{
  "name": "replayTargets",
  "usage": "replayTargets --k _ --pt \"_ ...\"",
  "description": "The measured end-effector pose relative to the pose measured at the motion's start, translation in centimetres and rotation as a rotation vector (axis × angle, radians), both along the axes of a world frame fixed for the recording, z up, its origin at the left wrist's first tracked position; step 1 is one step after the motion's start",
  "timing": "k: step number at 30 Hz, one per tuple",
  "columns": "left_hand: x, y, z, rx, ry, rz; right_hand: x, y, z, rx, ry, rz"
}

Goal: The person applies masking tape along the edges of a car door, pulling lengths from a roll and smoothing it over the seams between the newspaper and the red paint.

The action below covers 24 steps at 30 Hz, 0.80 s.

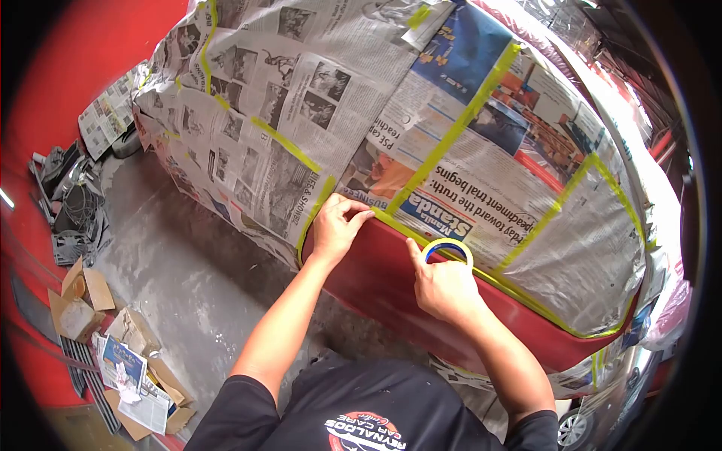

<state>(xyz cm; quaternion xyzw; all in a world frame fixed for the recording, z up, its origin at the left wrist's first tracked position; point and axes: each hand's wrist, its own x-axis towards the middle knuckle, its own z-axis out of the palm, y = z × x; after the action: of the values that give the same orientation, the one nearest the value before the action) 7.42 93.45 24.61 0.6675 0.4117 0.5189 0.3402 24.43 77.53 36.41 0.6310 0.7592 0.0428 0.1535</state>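
A car panel with a bare red painted strip (391, 297) lies in front of me, newspaper (451, 180) covering the area above it. Yellow masking tape (511, 287) runs along the lower edge of the paper, against the red paint. My left hand (337, 231) is closed, thumb and forefinger pinched together at the tape line by the left end of the red strip. In my right hand (447, 292) is a roll of yellow masking tape (467, 252) with a blue inner core. The right forefinger points up along the roll's left side; the other fingers curl below it.
Opened cardboard boxes (90, 289) and folded newspapers (143, 406) sit on the floor at lower left. Dark parts (75, 203) are piled farther back beside a red surface (45, 98). Clear plastic sheeting (669, 286) hangs at the right, above a car wheel (574, 428).
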Motion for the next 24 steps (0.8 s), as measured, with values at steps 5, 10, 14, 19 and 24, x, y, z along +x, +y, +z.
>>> replayTargets --k 5,10,14,19,24 --pt "0.6 -0.2 -0.2 0.127 0.028 0.061 -0.5 0.4 -1.0 -0.036 -0.021 -0.075" --pt "0.5 -0.5 -0.9 0.201 0.064 0.066 -0.9 0.6 -1.6 -0.018 -0.026 -0.127" --pt "0.7 -0.6 -1.4 0.238 0.075 0.082 -0.6 0.6 -2.3 0.008 -0.019 -0.133" --pt "1.1 -0.7 -1.4 0.229 0.078 0.082 -0.6 0.9 -2.5 0.041 -0.035 -0.149" --pt "1.1 -0.5 -1.5 0.254 0.087 0.087 -0.8 0.7 -3.0 0.071 -0.066 -0.127"
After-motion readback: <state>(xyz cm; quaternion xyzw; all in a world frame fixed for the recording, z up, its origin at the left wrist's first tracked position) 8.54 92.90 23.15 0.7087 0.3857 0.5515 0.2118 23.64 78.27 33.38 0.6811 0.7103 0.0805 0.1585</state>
